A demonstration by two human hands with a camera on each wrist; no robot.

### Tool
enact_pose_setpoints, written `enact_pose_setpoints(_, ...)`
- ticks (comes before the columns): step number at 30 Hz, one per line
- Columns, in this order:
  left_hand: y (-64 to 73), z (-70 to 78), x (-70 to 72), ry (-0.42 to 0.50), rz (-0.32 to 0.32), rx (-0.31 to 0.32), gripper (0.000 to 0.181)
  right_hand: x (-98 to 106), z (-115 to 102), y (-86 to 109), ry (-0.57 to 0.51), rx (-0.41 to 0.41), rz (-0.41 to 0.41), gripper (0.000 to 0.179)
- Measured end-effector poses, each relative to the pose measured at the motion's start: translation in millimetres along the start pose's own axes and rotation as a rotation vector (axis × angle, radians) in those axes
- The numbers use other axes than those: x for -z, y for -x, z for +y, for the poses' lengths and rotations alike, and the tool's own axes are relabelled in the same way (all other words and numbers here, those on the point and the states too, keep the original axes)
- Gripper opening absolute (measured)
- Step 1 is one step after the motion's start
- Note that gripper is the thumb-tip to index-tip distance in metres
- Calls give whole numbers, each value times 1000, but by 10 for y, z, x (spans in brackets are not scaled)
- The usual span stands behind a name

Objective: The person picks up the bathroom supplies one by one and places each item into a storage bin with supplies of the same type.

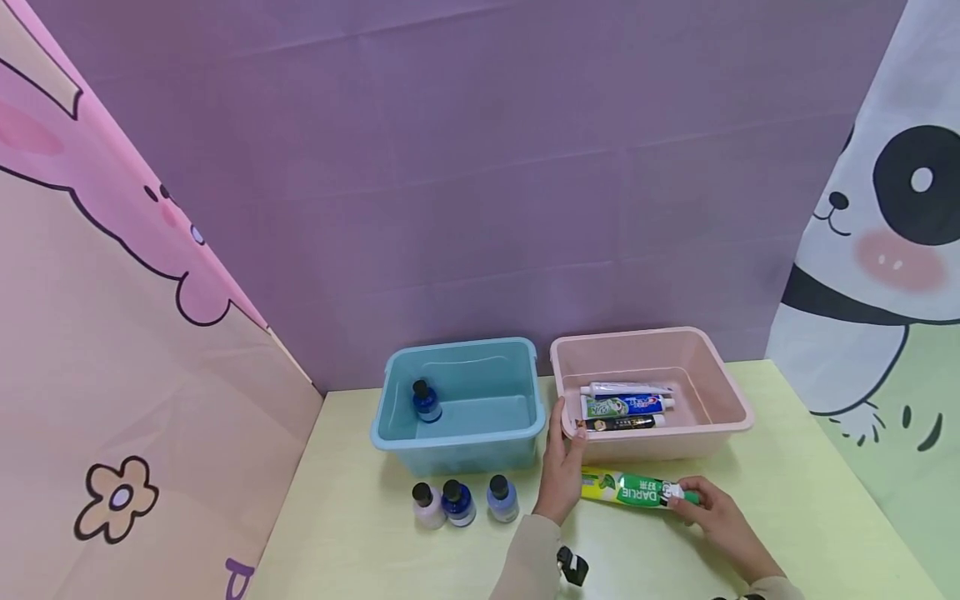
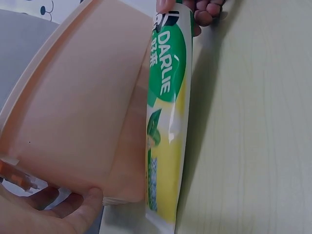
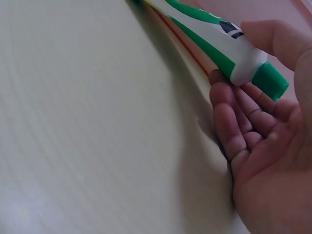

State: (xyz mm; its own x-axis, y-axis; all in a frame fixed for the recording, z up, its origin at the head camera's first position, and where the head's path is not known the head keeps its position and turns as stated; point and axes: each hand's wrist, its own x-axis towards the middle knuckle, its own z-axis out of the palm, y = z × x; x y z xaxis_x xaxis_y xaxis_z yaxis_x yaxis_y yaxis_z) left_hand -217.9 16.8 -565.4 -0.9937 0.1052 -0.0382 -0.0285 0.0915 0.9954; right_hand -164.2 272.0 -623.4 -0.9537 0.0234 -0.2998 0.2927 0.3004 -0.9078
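Note:
My right hand (image 1: pixel 716 521) pinches a green and yellow DARLIE toothpaste tube (image 1: pixel 637 490) near its green cap (image 3: pixel 270 80), thumb on one face and fingers beneath. The tube lies along the front wall of a pink plastic bin (image 1: pixel 667 448). At the bin's front left corner, my left hand (image 1: pixel 561 479) grips with its thumb (image 2: pixel 92 204) on the front wall and fingers round the side. Inside the bin are a white tube (image 1: pixel 626 388), a green and blue tube (image 1: pixel 630 406) and a black tube (image 1: pixel 622 422).
Left of the pink bin stands a blue bin (image 1: pixel 472 454) with a dark blue bottle (image 1: pixel 427 404) in it. Before it are a pale bottle (image 1: pixel 428 510), a dark blue bottle (image 1: pixel 459 506) and a light blue bottle (image 1: pixel 502 502). A purple backdrop (image 1: pixel 465 183) rises behind the table.

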Motion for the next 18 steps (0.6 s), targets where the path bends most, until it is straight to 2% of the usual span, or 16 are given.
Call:
enact_pose_setpoints(6, -8, 15, 3, 6, -3, 0, 60, 50, -13, 5, -86, -17, 54, 40)
enact_pose_setpoints(12, -13, 32, 2, -9, 6, -2, 59, 74, -23, -4, -152, -21, 68, 37)
enact_pose_setpoints(16, -5, 21, -6, -25, 21, 8, 58, 98, 2, 13, -289, -38, 89, 15)
enact_pose_setpoints(18, -7, 15, -11, -28, 25, 7, 58, 115, 8, 35, -365, -44, 106, 15)
